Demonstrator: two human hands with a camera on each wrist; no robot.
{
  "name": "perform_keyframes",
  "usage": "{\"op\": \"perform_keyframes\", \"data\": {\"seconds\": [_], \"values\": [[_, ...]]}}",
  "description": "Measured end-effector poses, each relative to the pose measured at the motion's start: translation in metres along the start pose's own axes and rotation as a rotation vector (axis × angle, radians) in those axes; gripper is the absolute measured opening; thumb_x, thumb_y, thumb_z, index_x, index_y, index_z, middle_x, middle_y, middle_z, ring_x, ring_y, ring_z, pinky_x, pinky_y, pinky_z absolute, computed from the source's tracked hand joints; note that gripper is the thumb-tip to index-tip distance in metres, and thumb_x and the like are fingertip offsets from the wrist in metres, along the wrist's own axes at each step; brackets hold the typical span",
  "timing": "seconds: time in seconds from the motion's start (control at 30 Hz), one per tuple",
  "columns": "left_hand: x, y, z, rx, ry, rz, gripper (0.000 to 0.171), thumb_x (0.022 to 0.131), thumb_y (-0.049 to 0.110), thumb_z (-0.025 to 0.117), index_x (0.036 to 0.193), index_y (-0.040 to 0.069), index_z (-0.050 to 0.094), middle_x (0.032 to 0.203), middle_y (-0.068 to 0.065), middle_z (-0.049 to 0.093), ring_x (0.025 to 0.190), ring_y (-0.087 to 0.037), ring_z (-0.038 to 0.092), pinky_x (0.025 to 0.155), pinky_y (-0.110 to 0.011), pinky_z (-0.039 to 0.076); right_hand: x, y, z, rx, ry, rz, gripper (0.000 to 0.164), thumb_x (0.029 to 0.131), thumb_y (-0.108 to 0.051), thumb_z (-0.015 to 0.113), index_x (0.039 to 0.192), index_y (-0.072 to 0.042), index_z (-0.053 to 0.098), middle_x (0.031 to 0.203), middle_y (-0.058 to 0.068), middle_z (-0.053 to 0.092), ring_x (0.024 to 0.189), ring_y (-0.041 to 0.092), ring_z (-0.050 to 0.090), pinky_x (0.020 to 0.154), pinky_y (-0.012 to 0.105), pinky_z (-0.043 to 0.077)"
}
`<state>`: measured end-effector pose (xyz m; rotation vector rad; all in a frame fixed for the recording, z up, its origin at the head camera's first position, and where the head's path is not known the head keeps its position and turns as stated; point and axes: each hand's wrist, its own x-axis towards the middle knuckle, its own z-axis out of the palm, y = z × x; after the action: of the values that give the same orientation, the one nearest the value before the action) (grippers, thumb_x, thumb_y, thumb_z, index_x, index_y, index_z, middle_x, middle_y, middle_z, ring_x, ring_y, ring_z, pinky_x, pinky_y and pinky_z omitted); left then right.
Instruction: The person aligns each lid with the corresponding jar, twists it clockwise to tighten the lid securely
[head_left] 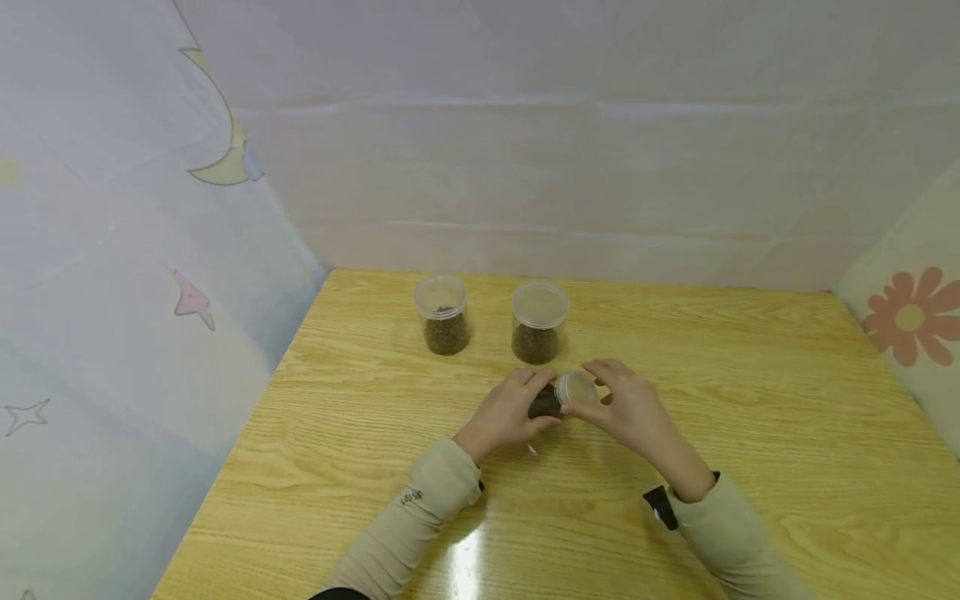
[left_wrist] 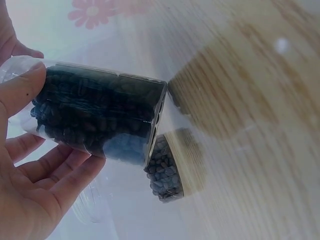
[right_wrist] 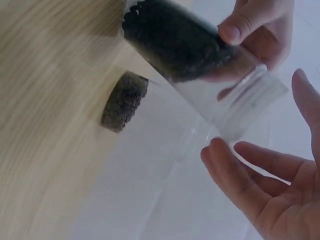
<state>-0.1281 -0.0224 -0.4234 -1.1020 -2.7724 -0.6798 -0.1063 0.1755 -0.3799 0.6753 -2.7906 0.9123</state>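
My left hand (head_left: 510, 408) grips a clear jar (head_left: 545, 402) part filled with dark beans that look like coffee beans. In the left wrist view the jar (left_wrist: 90, 105) lies tilted in the hand, thumb on one side and fingers beneath. Its clear screw lid (head_left: 577, 387) points toward my right hand (head_left: 630, 408). Seen from the right wrist, those fingers are spread around the lid (right_wrist: 250, 105), fingertips at its edge and the thumb a little apart from it. Whether the jar's base touches the table cannot be told.
Two more clear lidded jars of dark beans stand upright behind the hands, a left one (head_left: 447, 329) and a right one (head_left: 536, 342). The wood-grain table (head_left: 750, 400) meets a pale wall covering (head_left: 525, 183) at the back and sides.
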Motion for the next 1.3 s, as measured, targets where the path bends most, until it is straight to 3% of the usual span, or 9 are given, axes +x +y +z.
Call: {"op": "perform_keyframes", "data": {"seconds": [0.1,0.33,0.5,0.7,0.83,0.93,1.3], "values": [[0.000,0.000,0.000,-0.004,-0.008,-0.011,0.061,0.081,0.032,0.071,0.129,0.005,0.045,0.117,-0.011,0.055,0.107,-0.023,0.054,0.089,-0.032,0.047,0.000,0.005,-0.006,-0.001,-0.007,-0.055,0.061,0.071,-0.025,0.080,0.118,0.008,0.056,0.114,0.023,0.055,0.083,0.032,0.062,0.063,0.034,0.054],[-0.001,-0.001,0.000,-0.009,-0.022,-0.031,0.062,0.081,0.031,0.071,0.130,0.006,0.045,0.119,-0.011,0.054,0.109,-0.023,0.053,0.090,-0.032,0.046,0.003,0.013,-0.014,-0.031,-0.039,-0.280,0.057,0.066,-0.011,0.082,0.115,0.005,0.059,0.115,0.020,0.056,0.096,0.034,0.058,0.070,0.040,0.053],[-0.001,-0.002,0.002,-0.018,-0.017,-0.020,0.061,0.080,0.030,0.072,0.130,0.006,0.045,0.119,-0.010,0.054,0.110,-0.023,0.052,0.090,-0.032,0.046,0.006,0.013,-0.016,-0.034,-0.088,-0.333,0.055,0.067,-0.007,0.081,0.116,0.006,0.058,0.115,0.020,0.056,0.102,0.037,0.056,0.078,0.047,0.050],[0.000,-0.003,0.004,-0.019,0.000,-0.007,0.061,0.080,0.029,0.072,0.130,0.006,0.046,0.118,-0.010,0.054,0.109,-0.023,0.053,0.090,-0.032,0.046,0.008,0.010,-0.017,-0.029,-0.139,-0.312,0.052,0.071,-0.008,0.078,0.117,0.006,0.058,0.114,0.019,0.057,0.101,0.035,0.057,0.077,0.044,0.051],[-0.001,-0.004,0.003,-0.009,0.002,-0.004,0.060,0.081,0.030,0.072,0.129,0.006,0.046,0.117,-0.010,0.055,0.108,-0.023,0.053,0.088,-0.031,0.047,0.009,0.008,-0.016,-0.023,-0.148,-0.278,0.049,0.072,-0.009,0.078,0.115,0.006,0.059,0.112,0.019,0.057,0.094,0.031,0.059,0.071,0.036,0.053],[-0.001,-0.004,0.003,-0.007,0.008,0.002,0.059,0.081,0.031,0.072,0.128,0.007,0.046,0.117,-0.009,0.055,0.108,-0.022,0.053,0.088,-0.031,0.047,0.009,0.007,-0.015,-0.021,-0.140,-0.259,0.048,0.072,-0.009,0.078,0.113,0.006,0.060,0.109,0.018,0.058,0.087,0.028,0.061,0.064,0.029,0.053],[-0.001,-0.003,0.003,-0.024,0.019,0.009,0.059,0.081,0.031,0.071,0.128,0.006,0.046,0.117,-0.010,0.055,0.109,-0.023,0.052,0.090,-0.033,0.046,0.007,-0.001,-0.009,-0.051,-0.074,-0.128,0.042,0.076,-0.022,0.077,0.104,0.007,0.064,0.091,0.013,0.060,0.069,0.020,0.060,0.055,0.023,0.051]]}}
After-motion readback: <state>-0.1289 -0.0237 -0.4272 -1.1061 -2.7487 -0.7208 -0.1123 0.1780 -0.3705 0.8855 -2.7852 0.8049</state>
